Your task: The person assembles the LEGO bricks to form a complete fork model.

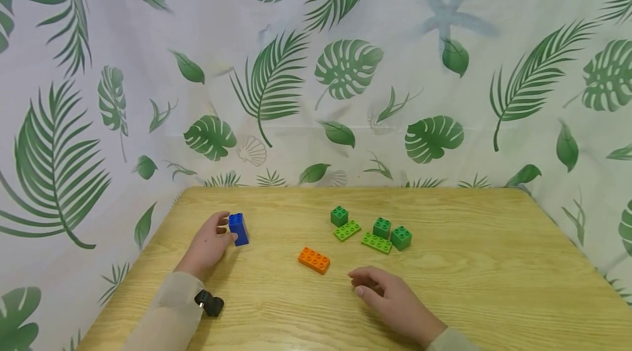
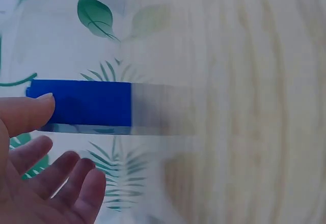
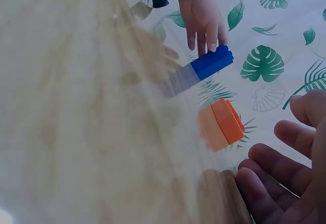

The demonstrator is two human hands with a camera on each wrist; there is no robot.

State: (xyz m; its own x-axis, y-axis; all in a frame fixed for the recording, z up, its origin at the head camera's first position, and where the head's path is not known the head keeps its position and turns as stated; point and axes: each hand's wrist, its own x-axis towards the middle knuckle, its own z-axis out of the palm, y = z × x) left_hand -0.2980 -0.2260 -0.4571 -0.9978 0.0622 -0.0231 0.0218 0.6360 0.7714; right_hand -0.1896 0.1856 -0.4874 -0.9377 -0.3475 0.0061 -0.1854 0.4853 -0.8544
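Note:
A tall blue building block (image 1: 238,229) with studs on top stands upright at the left of the table. My left hand (image 1: 209,244) is beside it, fingers apart and loosely bent. In the left wrist view the thumb (image 2: 30,113) overlaps the top end of the blue block (image 2: 86,104), while the other fingers spread below it. My right hand (image 1: 390,301) hovers low at the front right, fingers loosely curled around nothing. Nearest to it lies an orange building brick (image 1: 314,260), which also shows beyond the fingertips in the right wrist view.
Behind the right hand sit dark green cube bricks (image 1: 339,216) and flat light green bricks (image 1: 348,230) in a loose cluster. The wooden table (image 1: 469,219) ends at a leaf-patterned curtain (image 1: 336,137) at the back. A black device (image 1: 209,303) is at the left cuff.

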